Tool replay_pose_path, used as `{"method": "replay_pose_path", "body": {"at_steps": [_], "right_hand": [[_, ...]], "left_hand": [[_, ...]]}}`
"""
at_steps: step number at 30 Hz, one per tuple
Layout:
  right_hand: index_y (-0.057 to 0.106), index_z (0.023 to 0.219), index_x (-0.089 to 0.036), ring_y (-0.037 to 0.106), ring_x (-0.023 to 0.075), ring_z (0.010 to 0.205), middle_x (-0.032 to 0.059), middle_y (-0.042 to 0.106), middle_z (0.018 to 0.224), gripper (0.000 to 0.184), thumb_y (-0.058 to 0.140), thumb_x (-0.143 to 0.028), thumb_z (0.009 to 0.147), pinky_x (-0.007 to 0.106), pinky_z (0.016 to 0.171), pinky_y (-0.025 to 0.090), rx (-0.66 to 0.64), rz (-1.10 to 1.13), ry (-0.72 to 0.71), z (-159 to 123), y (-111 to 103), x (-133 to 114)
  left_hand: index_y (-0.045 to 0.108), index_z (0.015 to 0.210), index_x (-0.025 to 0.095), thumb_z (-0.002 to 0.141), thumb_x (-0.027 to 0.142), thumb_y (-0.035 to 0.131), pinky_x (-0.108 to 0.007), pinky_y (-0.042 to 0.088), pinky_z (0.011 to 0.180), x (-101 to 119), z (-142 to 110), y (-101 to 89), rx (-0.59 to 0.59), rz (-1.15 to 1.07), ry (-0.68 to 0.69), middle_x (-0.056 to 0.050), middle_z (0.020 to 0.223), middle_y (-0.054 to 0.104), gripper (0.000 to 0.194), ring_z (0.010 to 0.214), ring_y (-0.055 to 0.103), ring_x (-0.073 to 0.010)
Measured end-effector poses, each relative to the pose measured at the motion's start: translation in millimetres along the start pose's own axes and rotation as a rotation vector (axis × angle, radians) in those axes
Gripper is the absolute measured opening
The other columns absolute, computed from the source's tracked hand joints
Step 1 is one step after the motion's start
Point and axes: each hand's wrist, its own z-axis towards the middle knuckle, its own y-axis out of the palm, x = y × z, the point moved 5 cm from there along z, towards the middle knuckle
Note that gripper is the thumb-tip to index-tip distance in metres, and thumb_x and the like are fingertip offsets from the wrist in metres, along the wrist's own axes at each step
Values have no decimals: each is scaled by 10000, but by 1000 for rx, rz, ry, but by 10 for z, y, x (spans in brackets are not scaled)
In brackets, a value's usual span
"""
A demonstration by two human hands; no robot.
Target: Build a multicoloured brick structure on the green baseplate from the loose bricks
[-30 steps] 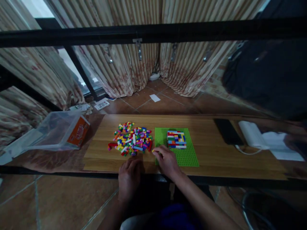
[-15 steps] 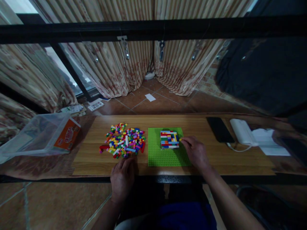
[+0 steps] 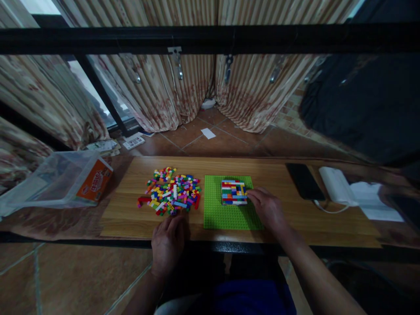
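A low block of stacked toy bricks (image 3: 233, 197) in several colours, with gaps in its top, stands on a green baseplate (image 3: 215, 214). At its right edge, my right hand (image 3: 268, 209) pinches a small yellow brick (image 3: 246, 193) between thumb and finger. The brick seems to touch the stack; whether it is pressed on, I cannot tell. My left hand (image 3: 168, 238) rests at the table's front edge, just below a pile of loose bricks (image 3: 175, 192). Its fingers are curled, and their inner side is hidden.
A clear plastic box (image 3: 62, 175) with an orange label lies at the table's (image 3: 121, 218) left end. On the right are a black phone (image 3: 304, 181), a white power bank (image 3: 337, 186) with a cable, and white paper (image 3: 377, 212). Another person's dark clothing (image 3: 364, 105) shows beyond.
My right hand has carried the yellow brick from beside the loose pile across the baseplate to the stack's right edge. My left hand has stayed at the table edge. The view has shifted slightly.
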Motion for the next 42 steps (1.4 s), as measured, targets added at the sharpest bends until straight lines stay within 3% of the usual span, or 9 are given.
{"method": "replay_pose_path", "body": {"at_steps": [5, 12, 17, 24, 27, 30, 36, 42], "right_hand": [[724, 974, -199, 666, 230, 863, 100, 717, 956, 374, 389, -364, 969, 376, 803, 519, 0, 9, 53, -37, 20, -67], [723, 1025, -150, 680, 256, 912, 143, 731, 1036, 465, 436, -499, 916, 389, 821, 519, 134, 294, 433, -217, 175, -47], [741, 999, -153, 675, 269, 905, 139, 742, 1017, 494, 493, -556, 855, 394, 813, 508, 130, 394, 554, -254, 233, 54], [732, 1013, -127, 588, 182, 617, 88, 726, 789, 568, 511, -609, 807, 289, 568, 440, 83, 533, 727, -154, 253, 222], [739, 902, -137, 588, 186, 605, 68, 696, 697, 551, 516, -629, 794, 287, 566, 425, 36, 467, 722, -71, 257, 206], [733, 842, -149, 626, 211, 665, 81, 712, 736, 522, 511, -619, 786, 309, 627, 450, 23, 368, 680, -21, 243, 174], [730, 922, -147, 653, 234, 717, 103, 738, 818, 523, 487, -593, 798, 339, 676, 468, 24, 303, 671, -38, 271, 161], [733, 929, -176, 654, 238, 746, 99, 740, 840, 510, 455, -591, 828, 352, 697, 464, 27, 247, 574, -19, 305, 190]], "left_hand": [[674, 1041, 225, 940, 246, 491, -322, 462, 738, 9, -9, -11, 27, 3, 11, -52, 977, 703, 210, 821, 649, -214], [666, 1060, 235, 945, 249, 482, -331, 468, 759, 6, -20, -13, 23, -20, -7, -48, 1016, 702, 218, 853, 647, -214], [661, 1064, 239, 951, 247, 479, -331, 465, 765, -6, -35, 3, 9, -34, -9, -45, 1001, 699, 215, 849, 642, -210], [656, 1049, 229, 948, 241, 484, -336, 458, 763, 8, -29, 0, 6, -38, -10, -52, 1012, 693, 199, 860, 641, -214], [655, 1048, 233, 947, 239, 488, -335, 457, 767, 6, -32, 4, 1, -42, -15, -50, 987, 691, 195, 855, 638, -213], [656, 1054, 231, 945, 233, 488, -335, 459, 779, 5, -37, 11, 3, -47, -23, -55, 979, 687, 200, 872, 639, -215], [652, 1071, 229, 948, 231, 483, -338, 463, 788, 2, -46, 33, -30, -63, -42, -58, 981, 684, 208, 882, 636, -212], [655, 1063, 221, 946, 218, 467, -348, 473, 796, 23, -24, 6, -40, -73, -49, -71, 997, 685, 222, 904, 635, -215]]}}
